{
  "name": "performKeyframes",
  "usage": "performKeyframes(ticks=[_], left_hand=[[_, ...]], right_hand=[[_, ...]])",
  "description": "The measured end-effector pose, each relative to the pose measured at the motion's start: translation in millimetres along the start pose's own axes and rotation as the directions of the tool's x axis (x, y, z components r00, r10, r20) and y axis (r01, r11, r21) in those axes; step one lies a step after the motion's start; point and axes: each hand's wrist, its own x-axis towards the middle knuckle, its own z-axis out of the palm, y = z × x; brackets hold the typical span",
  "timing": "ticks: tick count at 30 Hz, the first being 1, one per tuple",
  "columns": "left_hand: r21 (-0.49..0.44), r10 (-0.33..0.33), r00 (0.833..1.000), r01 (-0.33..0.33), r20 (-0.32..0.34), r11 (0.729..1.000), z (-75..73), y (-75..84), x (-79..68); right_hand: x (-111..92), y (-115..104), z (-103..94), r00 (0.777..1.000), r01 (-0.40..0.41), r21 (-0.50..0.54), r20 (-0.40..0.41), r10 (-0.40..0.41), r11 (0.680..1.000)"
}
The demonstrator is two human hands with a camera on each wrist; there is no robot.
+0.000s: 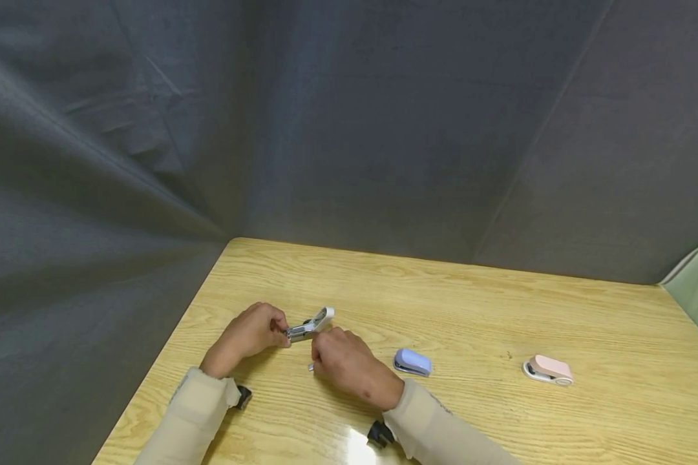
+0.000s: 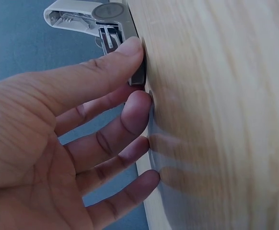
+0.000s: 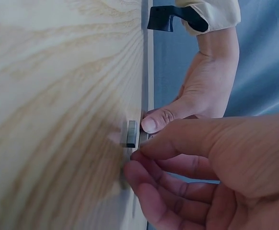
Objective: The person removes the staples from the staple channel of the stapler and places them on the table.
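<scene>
Left hand (image 1: 254, 332), in the head view, pinches one end of a white stapler (image 1: 300, 332) whose lid (image 1: 325, 316) stands raised; the right hand (image 1: 349, 361) curls just beside the stapler's other end, its hold unclear. Bare tabletop (image 1: 360, 284) runs beyond both hands to the back edge; right of the right hand sits a blue stapler (image 1: 412, 362), well past it a pink stapler (image 1: 549, 369). Left wrist view reveals a spring (image 2: 78, 18) inside the lid; right wrist view, a staple strip (image 3: 131, 133) near the right fingertips.
</scene>
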Motion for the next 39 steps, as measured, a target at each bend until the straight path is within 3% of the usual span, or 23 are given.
performKeyframes(ticks=[16, 22, 32, 39], left_hand=[[-0.028, -0.012, 1.000, 0.012, -0.016, 1.000, 3.0, 1.7, -6.2], [-0.028, -0.038, 0.999, 0.038, -0.004, 0.999, 3.7, 5.3, -10.0], [0.087, -0.061, 0.998, 0.061, -0.006, 0.994, -0.3, 13.1, -20.4], [0.177, 0.014, 0.996, 0.002, -0.089, 0.984, -5.6, 33.1, -30.9]], right_hand=[[-10, -1, -9.8, 0.998, 0.028, -0.061, -0.059, -0.032, 0.998], [-23, -1, -22.7, 0.998, 0.018, -0.032, -0.064, -0.020, 0.999], [-45, 13, -31.8, 0.996, 0.004, -0.081, -0.089, -0.011, 0.997], [-56, 26, -43.2, 0.994, 0.016, -0.156, -0.107, -0.033, 0.988]])
